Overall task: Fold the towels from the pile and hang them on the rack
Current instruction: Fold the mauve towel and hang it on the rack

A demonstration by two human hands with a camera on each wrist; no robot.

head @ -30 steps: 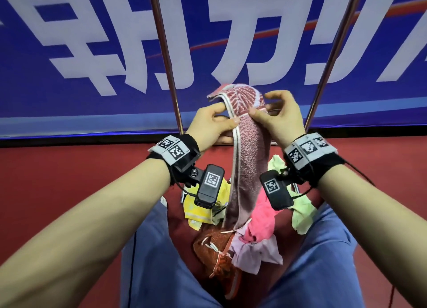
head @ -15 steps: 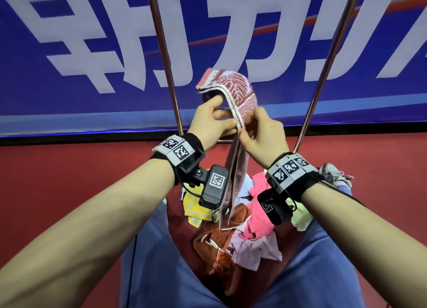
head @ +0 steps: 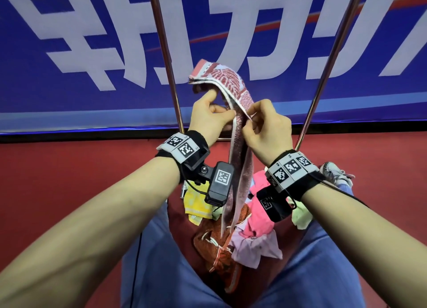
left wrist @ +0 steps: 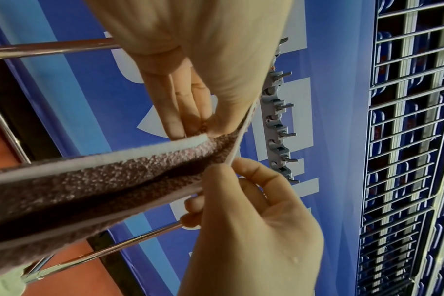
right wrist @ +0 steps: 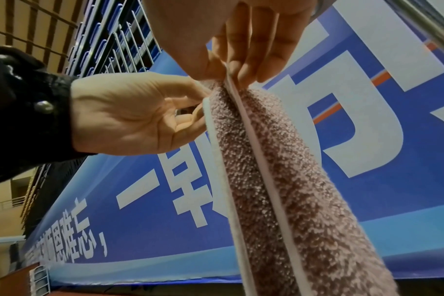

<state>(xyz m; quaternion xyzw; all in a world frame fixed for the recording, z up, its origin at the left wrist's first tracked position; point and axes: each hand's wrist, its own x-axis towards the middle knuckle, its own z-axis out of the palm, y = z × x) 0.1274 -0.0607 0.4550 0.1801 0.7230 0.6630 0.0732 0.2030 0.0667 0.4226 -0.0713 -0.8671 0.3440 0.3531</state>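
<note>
Between the rack's two poles (head: pixel 323 81), the pink towel (head: pixel 240 159) is hanging lengthwise while the left hand (head: pixel 208 117) and right hand (head: pixel 269 127) are each pinching one white-trimmed edge. Folding is under way; next, the edges probably need aligning above the pile (head: pixel 251 236).

A dusty-pink terry towel (head: pixel 240 150) with pale bound edges hangs lengthwise in a narrow strip, raised in front of the rack (head: pixel 166 60), between its two slanting metal poles. Its patterned top end flops over toward the left pole, and its two pale edges sit close together, apart by a slim gap. Below the rack's poles, on the red floor, lies the pile (head: pixel 233 229): crumpled yellow, rust-orange, hot pink, lilac and pale green cloths.
</note>
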